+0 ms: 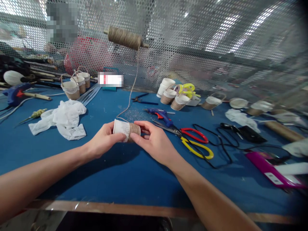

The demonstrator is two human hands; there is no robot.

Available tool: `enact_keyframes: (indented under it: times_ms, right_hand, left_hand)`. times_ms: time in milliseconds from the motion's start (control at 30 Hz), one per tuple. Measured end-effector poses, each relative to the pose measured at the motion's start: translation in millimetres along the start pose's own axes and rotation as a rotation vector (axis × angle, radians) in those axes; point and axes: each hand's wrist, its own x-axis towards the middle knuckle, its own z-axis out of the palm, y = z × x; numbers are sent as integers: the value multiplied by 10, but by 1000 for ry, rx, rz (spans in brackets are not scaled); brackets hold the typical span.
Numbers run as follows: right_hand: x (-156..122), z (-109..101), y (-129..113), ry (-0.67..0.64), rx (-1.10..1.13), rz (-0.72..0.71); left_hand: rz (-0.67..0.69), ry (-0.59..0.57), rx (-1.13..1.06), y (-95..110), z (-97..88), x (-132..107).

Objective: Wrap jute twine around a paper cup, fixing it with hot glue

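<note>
Both hands hold a small white paper cup [122, 128] lying on its side above the blue table [115, 179]. Brown twine is wound round the cup's right part. My left hand [106, 139] grips the cup's white end with thumb and fingers. My right hand [154, 139] pinches the twine-covered end. A strand of twine [134, 86] runs up from the cup to a twine spool [125, 38] hung on the mesh screen.
Red-and-yellow scissors [192, 141] and a blue glue gun [161, 115] lie right of my hands, with black cables [216, 144] and a pink case [271, 170] farther right. White crumpled cloth [62, 118] lies left. Finished cups [77, 84] and other wrapped cups [173, 94] stand at the back.
</note>
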Motion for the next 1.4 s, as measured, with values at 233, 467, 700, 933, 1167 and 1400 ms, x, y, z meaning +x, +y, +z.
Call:
enact_keyframes:
  times_ms: [233, 467, 700, 933, 1167, 1400]
  right_hand:
    - [-2, 8, -3, -11, 11, 5]
    - [-11, 44, -29, 10, -27, 26]
    - [52, -117, -4, -86, 250, -40]
    - [93, -219, 9, -173, 409, 58]
    - [25, -235, -60, -69, 211, -142]
    - [36, -258, -50, -78, 167, -138]
  left_hand:
    - [-12, 3, -20, -2, -18, -1]
    - [41, -16, 43, -17, -5, -9]
    - [232, -62, 314, -28, -63, -37]
    - [447, -199, 481, -37, -141, -40]
    - [111, -124, -48, 59, -122, 0]
    - [81, -86, -49, 20, -108, -8]
